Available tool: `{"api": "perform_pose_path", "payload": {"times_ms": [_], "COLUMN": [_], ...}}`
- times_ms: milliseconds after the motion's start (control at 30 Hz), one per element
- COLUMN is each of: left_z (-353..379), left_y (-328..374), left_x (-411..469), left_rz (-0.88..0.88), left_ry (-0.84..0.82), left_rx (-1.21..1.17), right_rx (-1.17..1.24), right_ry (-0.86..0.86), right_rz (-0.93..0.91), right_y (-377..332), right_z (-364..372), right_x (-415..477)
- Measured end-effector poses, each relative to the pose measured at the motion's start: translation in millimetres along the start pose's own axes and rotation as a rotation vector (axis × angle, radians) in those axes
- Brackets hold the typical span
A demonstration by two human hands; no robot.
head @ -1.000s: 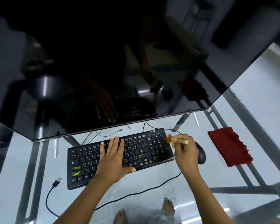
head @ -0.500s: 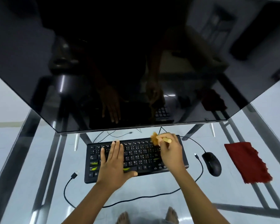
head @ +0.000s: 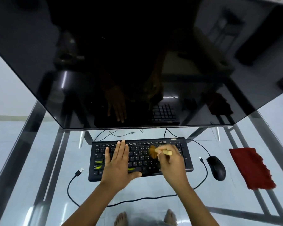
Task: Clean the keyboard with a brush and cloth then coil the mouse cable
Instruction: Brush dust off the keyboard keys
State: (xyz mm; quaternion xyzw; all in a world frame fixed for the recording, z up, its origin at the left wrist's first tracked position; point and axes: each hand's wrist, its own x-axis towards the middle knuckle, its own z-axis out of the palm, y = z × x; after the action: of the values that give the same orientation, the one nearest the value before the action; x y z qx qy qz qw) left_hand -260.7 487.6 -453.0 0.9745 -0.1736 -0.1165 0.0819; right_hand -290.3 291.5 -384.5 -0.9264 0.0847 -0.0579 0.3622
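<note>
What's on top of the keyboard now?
Left hand lies flat on the keyboard left of centre; right hand holds a brush, bristles on keys right of centre. Keys beneath both hands are covered.

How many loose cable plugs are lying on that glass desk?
3: a big plug left of the keyboard, a small plug between keyboard and mouse, and a far plug behind the keyboard, below the screen. Others may hide behind the screen.

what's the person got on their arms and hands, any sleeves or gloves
Nothing is worn that shows. The left hand and right hand are bare, with no gloves. The left forearm and right forearm are uncovered to the frame's lower edge, with no sleeve, watch or bracelet in view.
</note>
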Motion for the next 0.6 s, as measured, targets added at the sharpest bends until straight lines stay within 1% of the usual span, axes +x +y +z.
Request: {"api": "perform_pose_path", "payload": {"times_ms": [33,100,133,200,233,333,367,433,467,567,600], "left_z": [1.2,2.9,3.7,5.3,5.6,6.4,7.5,9.2,9.4,6.5,4.7], "left_y": [-1.0,-3.1,-3.8,-4.0,-4.2,-6.3,-7.8,-11.0,-13.2,-25.3,-30.3], "left_x": [0.6,0.5,0.4,1.2,1.7,-0.4,-2.9,-9.6,-13.5,-26.5,-30.7], "left_rz": [0.000,0.003,0.006,0.014,0.018,0.037,0.043,0.033,0.017,-0.036,-0.055], "left_ry": [0.007,0.013,0.016,0.028,0.035,0.055,0.067,0.101,0.122,0.205,0.234], "left_rx": [-0.001,0.000,0.008,0.024,0.029,0.042,0.038,0.009,-0.014,-0.088,-0.119], "right_rx": [-0.006,-0.069,-0.050,0.004,0.001,-0.118,-0.115,-0.084,-0.075,-0.077,-0.093], "right_ry": [-0.026,-0.090,-0.066,0.054,0.031,-0.109,-0.112,0.004,-0.010,-0.156,-0.183], "right_rz": [-0.050,-0.071,-0.042,0.021,0.013,-0.152,-0.126,-0.025,-0.004,-0.053,-0.043], "right_y": [4.4,2.7,2.3,4.3,3.1,1.1,-5.7,-11.9,-13.2,-15.8,-20.1], "right_z": [2.2,3.9,3.4,-0.1,-1.4,6.3,6.4,5.4,4.4,13.3,15.6], "right_x": [-3.1,-8.2,-9.0,-6.3,-5.8,-0.1,3.1,16.4,21.6,30.8,32.1]}}
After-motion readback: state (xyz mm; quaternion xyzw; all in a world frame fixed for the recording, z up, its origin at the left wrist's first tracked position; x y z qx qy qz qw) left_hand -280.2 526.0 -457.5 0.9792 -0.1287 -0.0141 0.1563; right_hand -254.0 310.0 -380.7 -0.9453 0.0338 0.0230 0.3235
